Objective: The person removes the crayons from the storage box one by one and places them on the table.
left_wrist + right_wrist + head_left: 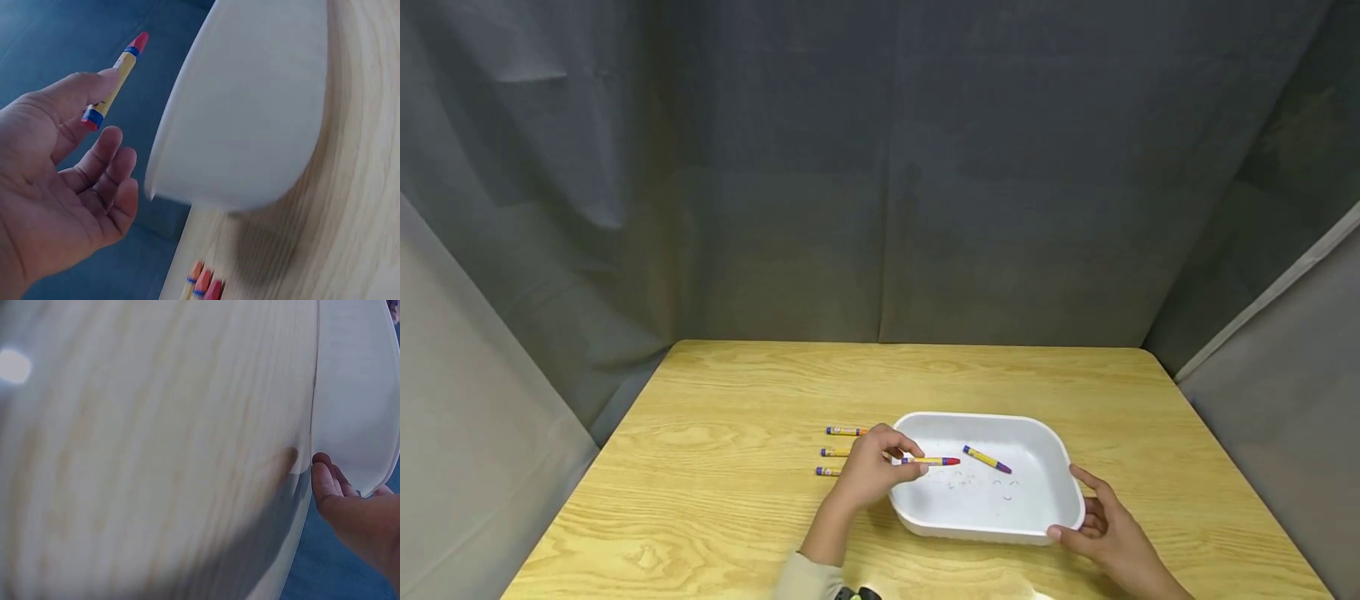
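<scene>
My left hand [874, 473] pinches a red crayon [942, 462] between thumb and fingertips, over the left end of a white plastic tray [981, 532]. In the left wrist view the crayon [114, 86] points up and away, its other fingers loosely curled below it. Inside the tray lies a purple crayon [987, 459], slanting across the floor near faint pencil-like marks. My right hand [1112, 537] grips the tray's near right corner, thumb at the front rim and fingers around the end wall. From the right wrist, fingertips [322, 464] show against the tray's outer side [353, 394].
To the left of the tray, three crayons lie in a row, among them an upper one [844, 431] and a lower one [827, 472], partly behind my left hand. The wood-grain table [700, 500] ends at grey curtains [880, 208] behind and at both sides.
</scene>
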`<action>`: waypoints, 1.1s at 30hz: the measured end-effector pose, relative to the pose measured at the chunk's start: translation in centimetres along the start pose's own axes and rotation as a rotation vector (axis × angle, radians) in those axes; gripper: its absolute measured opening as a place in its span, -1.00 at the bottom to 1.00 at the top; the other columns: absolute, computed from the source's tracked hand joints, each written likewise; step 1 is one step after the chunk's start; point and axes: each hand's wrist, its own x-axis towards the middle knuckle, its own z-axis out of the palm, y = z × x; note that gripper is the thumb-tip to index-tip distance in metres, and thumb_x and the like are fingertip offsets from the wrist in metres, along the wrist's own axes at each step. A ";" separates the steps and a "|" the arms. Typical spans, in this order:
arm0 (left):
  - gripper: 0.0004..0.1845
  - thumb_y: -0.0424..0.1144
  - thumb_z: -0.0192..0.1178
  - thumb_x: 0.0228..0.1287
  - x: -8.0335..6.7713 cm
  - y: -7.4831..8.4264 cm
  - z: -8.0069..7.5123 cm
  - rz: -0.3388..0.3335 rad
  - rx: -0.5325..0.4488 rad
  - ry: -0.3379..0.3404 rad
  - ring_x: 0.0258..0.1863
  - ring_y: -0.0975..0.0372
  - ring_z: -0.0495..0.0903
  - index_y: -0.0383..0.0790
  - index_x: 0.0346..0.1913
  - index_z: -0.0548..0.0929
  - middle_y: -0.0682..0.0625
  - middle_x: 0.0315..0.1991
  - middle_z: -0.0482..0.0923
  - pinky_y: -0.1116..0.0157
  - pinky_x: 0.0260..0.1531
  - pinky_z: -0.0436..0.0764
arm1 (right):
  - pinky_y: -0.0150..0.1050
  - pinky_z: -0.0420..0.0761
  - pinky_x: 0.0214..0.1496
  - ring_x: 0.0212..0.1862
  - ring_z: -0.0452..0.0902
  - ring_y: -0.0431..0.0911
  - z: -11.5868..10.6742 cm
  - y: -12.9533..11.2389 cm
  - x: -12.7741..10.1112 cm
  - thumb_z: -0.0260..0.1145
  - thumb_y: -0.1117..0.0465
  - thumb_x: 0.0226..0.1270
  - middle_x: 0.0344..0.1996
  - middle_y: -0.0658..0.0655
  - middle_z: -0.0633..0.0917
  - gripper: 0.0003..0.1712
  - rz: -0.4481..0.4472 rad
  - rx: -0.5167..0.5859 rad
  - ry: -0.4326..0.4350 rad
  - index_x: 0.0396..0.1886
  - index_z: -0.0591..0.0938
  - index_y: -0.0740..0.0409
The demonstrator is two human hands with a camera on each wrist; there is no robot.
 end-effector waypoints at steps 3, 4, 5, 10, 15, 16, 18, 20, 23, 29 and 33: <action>-0.88 -0.24 0.44 -0.06 -0.5 -0.5 -0.9 -0.025 -0.009 0.017 -0.33 0.16 0.48 -0.10 -0.43 0.70 -0.04 -0.34 0.49 0.27 -0.36 0.48 | -0.37 0.56 -0.21 -0.16 0.50 -0.03 0.0 -0.1 0.1 0.51 0.24 -0.03 -0.09 0.32 0.49 0.09 0.023 -0.011 -0.005 0.41 0.03 0.18; -0.88 -0.24 0.44 -0.06 -0.6 -0.6 -1.2 -0.029 -0.014 0.022 -0.33 0.17 0.48 -0.10 -0.43 0.70 -0.02 -0.35 0.49 0.27 -0.36 0.48 | -0.37 0.55 -0.21 -0.16 0.50 -0.03 -0.1 -0.1 0.1 0.51 0.24 -0.03 -0.09 0.32 0.49 0.09 0.028 -0.016 -0.006 0.41 0.03 0.18; -0.88 -0.23 0.44 -0.06 -0.8 -0.8 -1.4 -0.038 -0.016 0.025 -0.33 0.17 0.47 -0.09 -0.43 0.70 0.00 -0.35 0.48 0.27 -0.37 0.47 | -0.37 0.55 -0.21 -0.16 0.50 -0.04 -0.1 -0.1 0.1 0.51 0.23 -0.03 -0.09 0.32 0.49 0.10 0.033 -0.020 -0.007 0.41 0.03 0.18; -0.86 -0.25 0.45 -0.07 -1.4 -1.9 -2.3 -0.070 -0.039 0.037 -0.30 0.12 0.47 -0.12 -0.40 0.71 0.03 -0.34 0.47 0.23 -0.37 0.46 | -0.37 0.56 -0.21 -0.17 0.51 -0.06 -0.2 0.1 0.1 0.51 0.23 -0.04 -0.09 0.32 0.49 0.11 0.032 -0.024 -0.010 0.41 0.02 0.19; -0.85 -0.26 0.44 -0.05 -2.3 -3.0 -3.5 -0.086 -0.046 0.047 -0.29 0.11 0.47 -0.17 -0.38 0.70 0.02 -0.30 0.49 0.19 -0.34 0.47 | -0.37 0.56 -0.22 -0.17 0.52 -0.05 -0.1 0.1 0.2 0.51 0.23 -0.04 -0.10 0.32 0.50 0.10 0.020 -0.021 -0.006 0.41 0.03 0.20; -0.85 -0.25 0.44 -0.05 -2.5 -3.1 -3.8 -0.090 -0.048 0.047 -0.28 0.11 0.47 -0.17 -0.38 0.70 0.01 -0.29 0.49 0.19 -0.34 0.48 | -0.37 0.56 -0.22 -0.17 0.52 -0.05 -0.1 0.1 0.2 0.51 0.23 -0.04 -0.10 0.32 0.50 0.10 0.020 -0.018 -0.006 0.41 0.03 0.20; -0.84 -0.24 0.44 -0.04 -2.9 -3.6 -4.3 -0.107 -0.057 0.051 -0.27 0.10 0.47 -0.17 -0.37 0.70 0.01 -0.28 0.50 0.18 -0.33 0.47 | -0.37 0.56 -0.22 -0.17 0.51 -0.04 -0.2 0.0 0.1 0.51 0.23 -0.03 -0.10 0.32 0.49 0.09 0.019 -0.021 -0.009 0.41 0.03 0.20; -0.83 -0.23 0.44 -0.04 -3.3 -4.1 -4.7 -0.131 -0.066 0.051 -0.26 0.09 0.46 -0.17 -0.36 0.70 0.00 -0.28 0.49 0.18 -0.32 0.45 | -0.36 0.56 -0.21 -0.17 0.50 -0.04 -0.2 -0.1 0.1 0.51 0.22 -0.02 -0.10 0.32 0.48 0.09 0.019 -0.026 -0.013 0.41 0.02 0.21; -0.83 -0.22 0.44 -0.04 -3.8 -4.7 -5.3 -0.155 -0.064 0.058 -0.26 0.08 0.43 -0.16 -0.35 0.71 -0.03 -0.29 0.49 0.20 -0.33 0.43 | -0.36 0.55 -0.20 -0.17 0.50 -0.04 -0.3 -0.1 0.0 0.50 0.19 -0.02 -0.08 0.33 0.47 0.11 0.038 -0.022 -0.021 0.42 0.01 0.18; -0.85 -0.35 0.39 0.01 -5.0 -3.6 -6.6 -0.177 -0.089 0.049 -0.20 -0.02 0.41 -0.29 -0.32 0.68 -0.13 -0.24 0.46 0.19 -0.28 0.41 | -0.34 0.55 -0.18 -0.12 0.50 -0.01 -0.3 -0.1 0.2 0.50 0.16 -0.01 -0.05 0.37 0.48 0.14 0.063 -0.002 -0.040 0.44 -0.03 0.15; -0.85 -0.39 0.36 0.02 -5.6 -3.4 -7.1 -0.204 -0.092 0.035 -0.18 -0.04 0.42 -0.35 -0.31 0.66 -0.15 -0.21 0.46 0.14 -0.20 0.44 | -0.34 0.56 -0.19 -0.13 0.52 -0.01 -0.3 0.0 0.2 0.52 0.15 -0.04 -0.05 0.37 0.49 0.16 0.072 -0.013 -0.033 0.44 -0.02 0.15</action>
